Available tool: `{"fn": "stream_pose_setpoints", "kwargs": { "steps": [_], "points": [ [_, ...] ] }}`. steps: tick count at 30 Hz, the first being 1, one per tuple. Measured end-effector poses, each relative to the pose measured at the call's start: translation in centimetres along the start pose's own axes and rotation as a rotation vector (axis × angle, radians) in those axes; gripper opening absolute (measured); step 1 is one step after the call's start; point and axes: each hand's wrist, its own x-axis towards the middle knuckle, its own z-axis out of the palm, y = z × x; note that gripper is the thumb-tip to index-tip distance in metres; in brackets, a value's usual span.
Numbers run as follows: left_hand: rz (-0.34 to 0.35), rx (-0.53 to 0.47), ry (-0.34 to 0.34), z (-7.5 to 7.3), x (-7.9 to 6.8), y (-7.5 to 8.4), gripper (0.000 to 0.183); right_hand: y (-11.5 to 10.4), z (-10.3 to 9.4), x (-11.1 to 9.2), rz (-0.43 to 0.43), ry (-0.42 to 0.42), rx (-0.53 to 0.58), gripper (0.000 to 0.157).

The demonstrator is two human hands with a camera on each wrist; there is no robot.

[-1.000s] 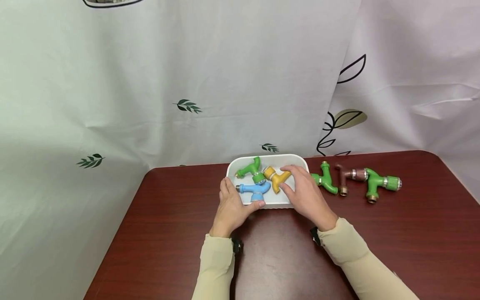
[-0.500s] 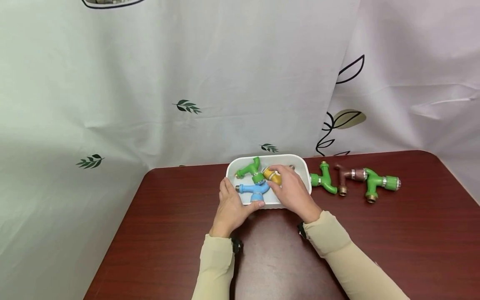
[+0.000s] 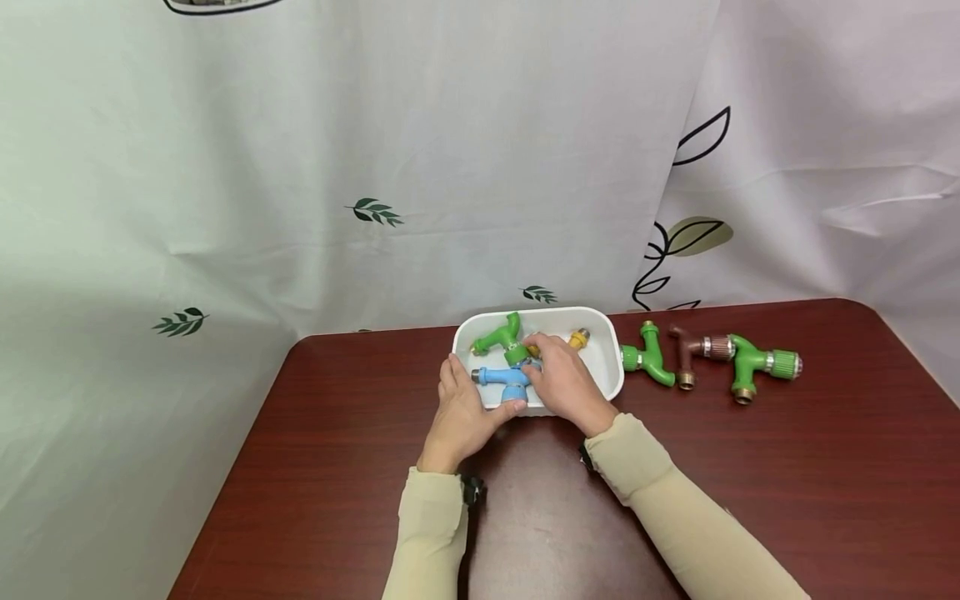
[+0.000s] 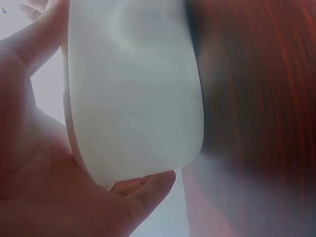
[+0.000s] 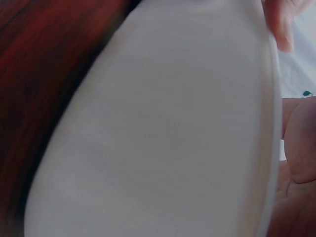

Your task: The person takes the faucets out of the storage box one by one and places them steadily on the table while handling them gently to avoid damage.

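A white plastic tray [image 3: 611, 367] stands near the table's back edge. My left hand [image 3: 459, 421] holds its near left corner, thumb along the front rim and fingers along the left side. In the left wrist view, fingers wrap the end of the tray [image 4: 138, 98]. Inside lie a green tap [image 3: 498, 335], a blue tap [image 3: 498, 377] and a yellow tap [image 3: 579, 339]. My right hand [image 3: 566, 379] reaches over the front rim, bent fingers at the green tap's knob and the blue tap's spout, covering most of the yellow tap. I cannot tell whether it grips one.
On the dark red wooden table [image 3: 337, 433], right of the tray, lie a green tap [image 3: 651, 358], a brown tap [image 3: 686, 354] and another green tap [image 3: 750, 367]. A white curtain [image 3: 480, 167] with leaf prints hangs behind the table.
My right hand has moved left inside the tray, from the yellow tap's right part towards the green and blue taps. The yellow tap's threaded end has come into view. My left hand stays in place.
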Motion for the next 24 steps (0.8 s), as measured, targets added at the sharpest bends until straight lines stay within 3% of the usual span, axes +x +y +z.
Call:
{"fn": "stream_pose_setpoints", "kwargs": {
  "steps": [12,24],
  "points": [
    [0.0,-0.007,-0.011,0.0,0.0,0.0,0.128,0.3,0.6,0.5,-0.015,-0.045,-0.02,0.038],
    [0.007,-0.005,-0.014,0.0,0.0,-0.1,0.127,1.0,1.1,1.1,-0.033,-0.146,-0.037,0.049]
  ]
}}
